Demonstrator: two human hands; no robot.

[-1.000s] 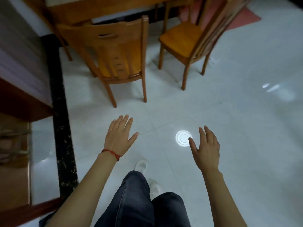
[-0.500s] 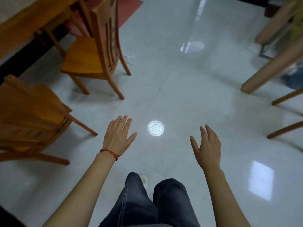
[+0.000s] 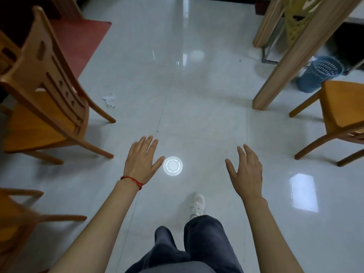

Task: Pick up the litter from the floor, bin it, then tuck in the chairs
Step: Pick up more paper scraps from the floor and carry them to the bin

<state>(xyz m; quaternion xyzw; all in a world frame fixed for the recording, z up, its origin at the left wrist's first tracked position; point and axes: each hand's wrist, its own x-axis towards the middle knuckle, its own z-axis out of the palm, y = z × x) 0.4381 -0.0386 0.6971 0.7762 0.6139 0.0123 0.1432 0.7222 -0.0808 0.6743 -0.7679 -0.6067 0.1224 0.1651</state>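
Crumpled white litter (image 3: 109,99) on glossy tile; both hands' fingers spread, holding nothing.

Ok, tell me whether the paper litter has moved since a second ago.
No. The paper litter still lies by the back leg of the same wooden chair; only the view turned.
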